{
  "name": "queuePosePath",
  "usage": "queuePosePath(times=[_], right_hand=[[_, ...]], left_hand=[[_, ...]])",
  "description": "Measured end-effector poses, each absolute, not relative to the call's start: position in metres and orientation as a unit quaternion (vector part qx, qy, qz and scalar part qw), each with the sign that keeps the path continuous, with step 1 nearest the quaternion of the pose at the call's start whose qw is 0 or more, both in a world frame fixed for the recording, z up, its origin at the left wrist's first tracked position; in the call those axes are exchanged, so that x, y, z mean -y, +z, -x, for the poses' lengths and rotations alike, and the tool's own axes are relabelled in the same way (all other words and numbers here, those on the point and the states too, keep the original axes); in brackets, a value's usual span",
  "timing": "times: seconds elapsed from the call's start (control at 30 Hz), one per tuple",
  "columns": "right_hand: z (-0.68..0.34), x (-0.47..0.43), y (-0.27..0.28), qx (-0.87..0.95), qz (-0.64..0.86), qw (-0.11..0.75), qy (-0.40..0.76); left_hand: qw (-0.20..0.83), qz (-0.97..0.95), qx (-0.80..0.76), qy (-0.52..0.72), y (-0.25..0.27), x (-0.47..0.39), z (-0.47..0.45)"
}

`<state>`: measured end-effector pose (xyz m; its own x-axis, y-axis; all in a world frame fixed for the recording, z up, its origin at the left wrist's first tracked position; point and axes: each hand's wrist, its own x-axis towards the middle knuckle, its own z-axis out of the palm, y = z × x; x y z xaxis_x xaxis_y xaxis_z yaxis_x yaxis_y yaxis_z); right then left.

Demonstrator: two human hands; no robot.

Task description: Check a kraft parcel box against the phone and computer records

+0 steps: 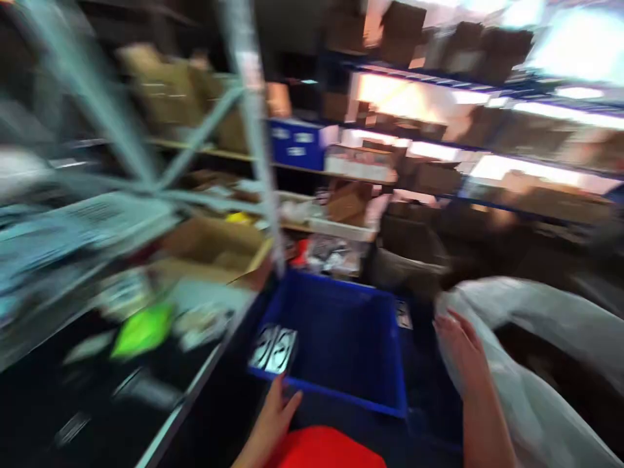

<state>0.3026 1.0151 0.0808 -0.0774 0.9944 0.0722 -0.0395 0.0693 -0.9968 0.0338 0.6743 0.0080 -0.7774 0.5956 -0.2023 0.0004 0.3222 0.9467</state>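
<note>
A blue tray (346, 338) lies in front of me, with two white packs with black markings (274, 349) in its near left corner. My left hand (277, 411) is at the tray's near rim, just below those packs. Its thumb and forefinger are apart, and I see nothing held. To the right of the tray, my right hand (459, 338) is raised beside the white bag (451, 296), seeming to touch its outer side. Its fingers look stretched out, though motion blurs them, and no object shows in them.
On the left is a black surface (39, 396) with a bright green pack (143, 330) and several loose packs. An open cardboard box (214, 250) sits behind it, near a metal post (260, 143). Shelves with boxes (439, 179) fill the back. A dark sack (412, 240) stands behind the tray.
</note>
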Motion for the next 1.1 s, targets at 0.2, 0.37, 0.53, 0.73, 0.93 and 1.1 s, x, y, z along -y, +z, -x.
queuePosePath(times=[0.2, 0.37, 0.53, 0.73, 0.93, 1.1], right_hand=[[-0.141, -0.95, -0.005, 0.651, 0.367, 0.171, 0.642], [-0.056, -0.911, 0.024, 0.752, 0.279, 0.152, 0.577], [-0.004, -0.844, 0.022, 0.784, 0.236, 0.119, 0.562], [0.023, -0.667, -0.028, 0.878, 0.06, -0.073, 0.468], [0.117, -0.513, -0.055, 0.876, -0.096, -0.204, 0.425], [0.187, -0.406, -0.068, 0.927, -0.138, -0.222, 0.271]], left_hand=[[0.249, 0.025, -0.797, 0.549, -0.01, -0.584, -0.03], [0.25, 0.099, -0.799, 0.538, -0.009, -0.528, -0.036], [0.272, 0.103, -0.794, 0.534, -0.016, -0.48, -0.022], [0.296, 0.077, -0.805, 0.508, -0.031, -0.393, 0.015], [0.231, 0.179, -0.837, 0.462, -0.061, -0.274, 0.043], [0.211, 0.246, -0.826, 0.462, -0.071, -0.215, 0.043]])
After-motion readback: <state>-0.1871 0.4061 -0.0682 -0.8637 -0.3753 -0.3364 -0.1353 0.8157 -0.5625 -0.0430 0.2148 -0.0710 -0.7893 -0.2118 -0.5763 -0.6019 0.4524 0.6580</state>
